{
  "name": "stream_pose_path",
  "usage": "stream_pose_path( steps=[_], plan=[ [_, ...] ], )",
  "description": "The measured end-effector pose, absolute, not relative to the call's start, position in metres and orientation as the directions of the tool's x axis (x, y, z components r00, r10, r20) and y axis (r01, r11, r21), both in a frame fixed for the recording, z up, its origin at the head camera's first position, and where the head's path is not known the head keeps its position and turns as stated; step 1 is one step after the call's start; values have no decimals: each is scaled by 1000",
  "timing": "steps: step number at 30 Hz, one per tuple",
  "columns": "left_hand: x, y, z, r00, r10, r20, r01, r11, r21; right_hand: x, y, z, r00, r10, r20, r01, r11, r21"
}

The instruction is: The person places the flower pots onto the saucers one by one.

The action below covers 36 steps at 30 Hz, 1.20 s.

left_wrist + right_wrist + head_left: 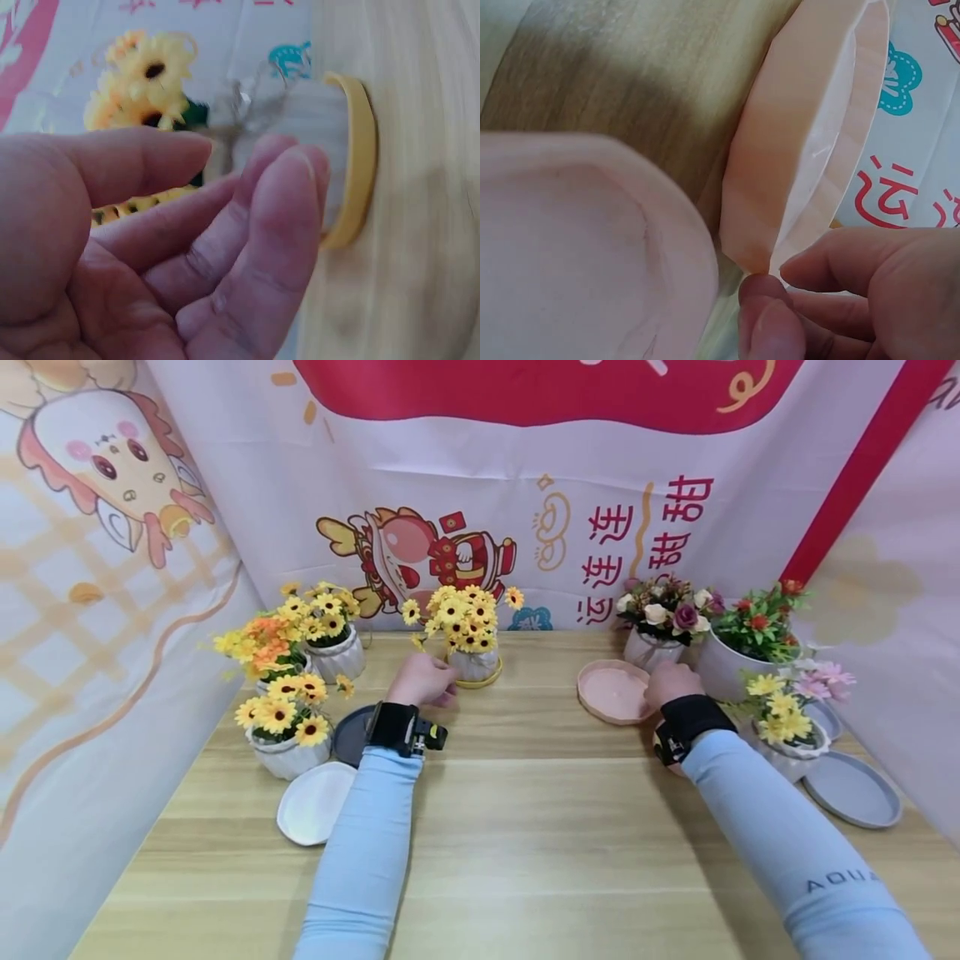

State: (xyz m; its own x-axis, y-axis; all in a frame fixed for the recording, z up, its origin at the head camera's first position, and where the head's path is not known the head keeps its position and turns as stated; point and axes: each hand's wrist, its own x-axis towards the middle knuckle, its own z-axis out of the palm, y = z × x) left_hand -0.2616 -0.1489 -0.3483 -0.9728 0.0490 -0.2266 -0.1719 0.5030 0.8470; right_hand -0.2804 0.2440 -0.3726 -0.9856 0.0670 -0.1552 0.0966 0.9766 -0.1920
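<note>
My left hand is beside a white pot of yellow daisy-like flowers, which stands on a yellow saucer. Its fingers are loosely bent and hold nothing, with a gap between thumb and fingers. With thumb and fingertips, my right hand pinches the edge of a pale pink saucer that has an angular rim. Below the right wrist is a second pink dish, mostly hidden by the arm in the head view.
Several potted yellow and orange flowers stand at the left, by a dark saucer and a white saucer. At the right are a rose pot, a red-flowered pot, a yellow-and-pink flower pot and a grey saucer.
</note>
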Motion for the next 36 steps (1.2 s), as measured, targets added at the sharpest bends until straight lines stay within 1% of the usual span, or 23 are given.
stream_pose_path(
  steps=[4,8,11,14,18,23,29,32,36],
  plan=[
    [-252,-131,-341,-971,160,-176,-71,512,856,-282,243,-374,-984,83,-157,113,974,-195],
    [-247,-109,-342,-961,233,-153,-13,511,859,-283,243,-378,-981,94,-170,127,973,-194],
    [-245,-93,-346,-958,260,-118,34,515,856,-284,245,-380,-982,85,-170,118,974,-195],
    [-244,-80,-352,-958,282,-49,104,502,858,-285,244,-381,-985,75,-153,106,973,-204],
    [-243,-67,-357,-963,268,19,147,467,872,-286,242,-377,-991,74,-114,101,961,-255],
    [-245,-60,-364,-976,218,16,114,446,888,-290,235,-370,-992,82,-93,110,927,-360],
    [-250,-50,-373,-975,210,-77,40,501,864,-299,221,-366,-993,108,-39,114,866,-487],
    [-254,-45,-376,-971,213,-110,18,522,853,-305,210,-366,-991,131,-24,124,844,-522],
    [-261,-39,-381,-969,176,-176,-70,485,872,-315,192,-371,-986,148,-79,168,837,-522]
  ],
)
